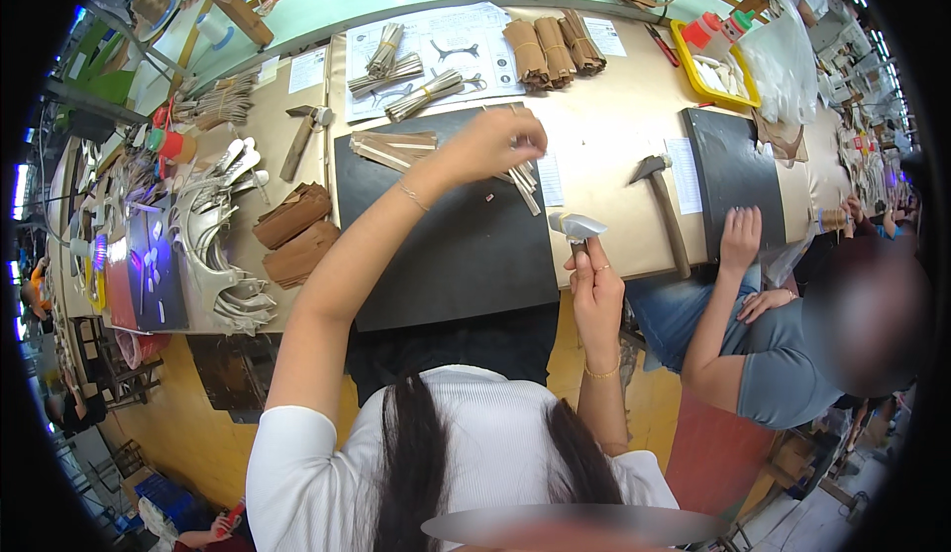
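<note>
My left hand [502,143] reaches over the far part of a black board [456,265], its fingers curled together. Whatever they may hold is too small to make out. Just below it lie pale narrow strips [524,187], and to its left brown and cream strips [394,148]. A tiny light-coloured piece [489,197] rests on the board. My right hand [598,289] is closed around the short visible part of a hammer's handle. The hammer's shiny metal head [578,225] stands up above the fingers, beside the board's right edge.
Brown leather bundles [297,235] and another hammer [303,141] lie left. Beyond the board are tied strip bundles [424,94] on a printed sheet and brown rolls [555,52]. At right are a hammer [662,210], a yellow tray [745,91] and a co-worker's hand [740,240] on another board.
</note>
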A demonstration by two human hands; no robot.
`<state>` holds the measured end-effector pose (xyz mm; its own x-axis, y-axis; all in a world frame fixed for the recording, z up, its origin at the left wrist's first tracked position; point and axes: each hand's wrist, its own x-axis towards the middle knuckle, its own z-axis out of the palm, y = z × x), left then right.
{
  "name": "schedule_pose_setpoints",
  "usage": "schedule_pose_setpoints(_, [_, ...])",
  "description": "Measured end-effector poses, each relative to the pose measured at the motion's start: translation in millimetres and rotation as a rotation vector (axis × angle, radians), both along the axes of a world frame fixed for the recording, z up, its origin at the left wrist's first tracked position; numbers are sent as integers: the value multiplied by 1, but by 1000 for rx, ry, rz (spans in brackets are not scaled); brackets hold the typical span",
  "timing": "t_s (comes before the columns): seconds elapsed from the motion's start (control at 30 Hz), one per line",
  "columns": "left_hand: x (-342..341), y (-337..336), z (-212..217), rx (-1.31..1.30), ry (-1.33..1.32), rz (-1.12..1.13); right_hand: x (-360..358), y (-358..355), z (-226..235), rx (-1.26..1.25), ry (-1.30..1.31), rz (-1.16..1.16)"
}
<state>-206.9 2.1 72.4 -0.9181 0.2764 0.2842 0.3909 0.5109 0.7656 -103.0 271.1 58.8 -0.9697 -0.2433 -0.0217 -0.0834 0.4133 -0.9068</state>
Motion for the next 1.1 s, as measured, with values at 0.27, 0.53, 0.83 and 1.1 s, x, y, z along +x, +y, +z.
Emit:
schedule_pose_setpoints(0.27, [17, -24, 0, 753, -147, 362, -5, -4, 1, 15, 3, 1])
schedule_pose_setpoints(0.53, [74, -10, -41, 327, -421, 642, -7, -8, -1, 13, -36, 24])
schedule_pose_setpoints(0.83, [56, 10, -43, 1021, -693, 590, -2, -18, -10, -42, 25, 79])
schedule_pose_setpoints(1.1, [60, -19, -39, 550, -548, 475, 8, -21, -9, 31, -27, 75])
